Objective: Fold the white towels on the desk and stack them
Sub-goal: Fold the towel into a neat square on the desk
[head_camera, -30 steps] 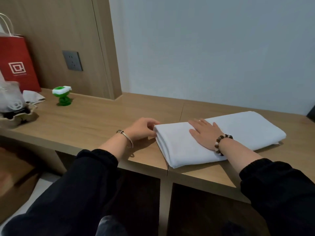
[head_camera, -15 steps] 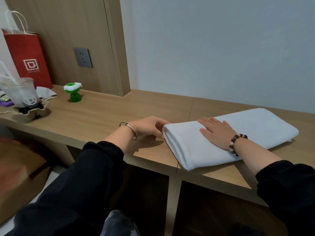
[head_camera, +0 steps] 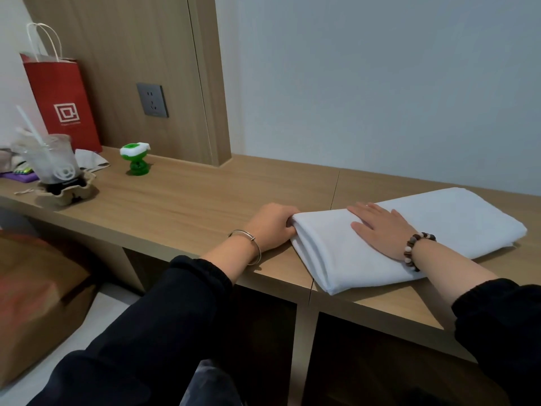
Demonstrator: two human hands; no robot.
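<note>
head cam | faces forward-down | near, above desk (head_camera: pixel 205 200) front edge

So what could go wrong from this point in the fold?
1. The left hand grips the layered end of the white towel. If it has not caught every layer, lifting that end may let the lower ones fan apart.
2. The towel's near corner lies close to the front edge of the desk, so a pull toward the person could drag it over.
3. The right hand presses flat near that same end, leaving the other end free to skew.

Left hand (head_camera: pixel 270 227) presses closer against the left end of the towel (head_camera: pixel 453 224), its curled fingertips now tucked into the fold.
</note>
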